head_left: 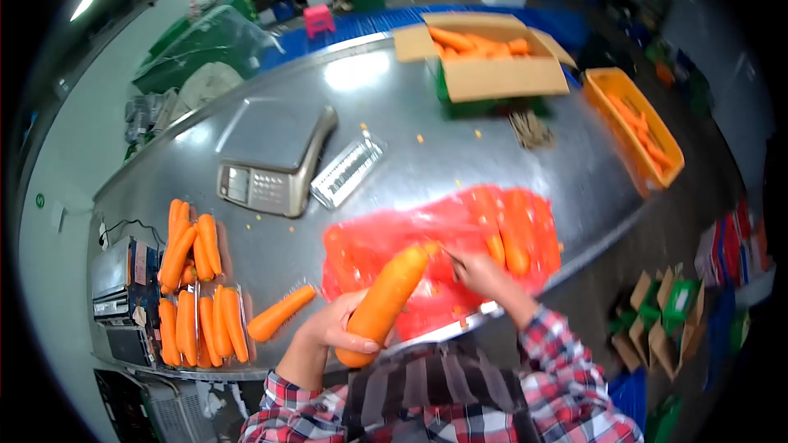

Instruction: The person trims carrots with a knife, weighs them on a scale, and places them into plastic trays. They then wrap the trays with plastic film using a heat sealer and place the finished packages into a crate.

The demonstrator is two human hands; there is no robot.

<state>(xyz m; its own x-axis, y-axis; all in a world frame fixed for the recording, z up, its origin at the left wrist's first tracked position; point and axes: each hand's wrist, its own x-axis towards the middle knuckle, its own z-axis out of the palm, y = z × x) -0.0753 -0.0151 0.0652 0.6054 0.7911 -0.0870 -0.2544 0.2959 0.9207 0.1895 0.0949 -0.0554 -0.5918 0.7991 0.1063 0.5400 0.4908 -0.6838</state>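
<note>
A large carrot (382, 303) is held in my left hand (341, 326), tilted with its upper end toward my right hand (483, 273). My right hand is closed on something thin and dark, perhaps a small knife, beside the carrot's tip. Beneath both hands lies a red plastic bag (402, 234) with several carrots inside. A single carrot (281, 313) rests on the metal table (394, 107) to the left of my left hand. Farther left, several carrots (205, 324) lie in two groups.
A scale (267, 184) and a white labelled packet (348, 171) sit behind the bag. An open cardboard box (501, 78) of carrots stands at the back, a yellow crate (632, 127) at the right edge. Small orange scraps dot the table.
</note>
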